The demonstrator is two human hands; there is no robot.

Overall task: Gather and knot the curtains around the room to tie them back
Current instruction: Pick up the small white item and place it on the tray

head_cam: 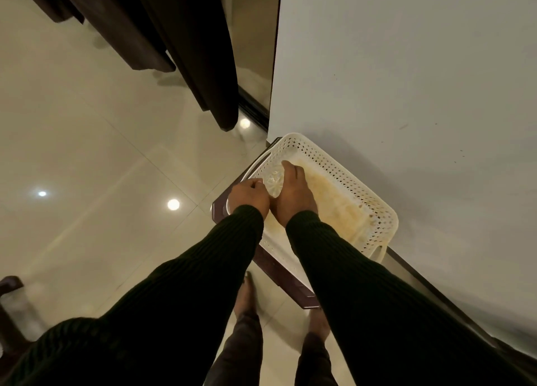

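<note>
Dark brown curtains [186,45] hang at the upper left, their hems just above the tiled floor, well away from both hands. My left hand [249,196] and my right hand [293,190] are together over a white perforated plastic basket [374,208] that sits on a dark wooden stool [279,269] against the wall. Between them they hold a clear, faceted, glass-like object [274,180]; the left fingers curl at its edge and the right hand wraps round its right side. Pale yellowish cloth [334,199] lies inside the basket.
A white wall [406,65] fills the right side, with a dark skirting along its base. A glass door or window with a dark frame [252,65] stands behind the curtains. Glossy cream floor tiles [87,167] reflect ceiling lights. Dark furniture [10,304] is at the lower left.
</note>
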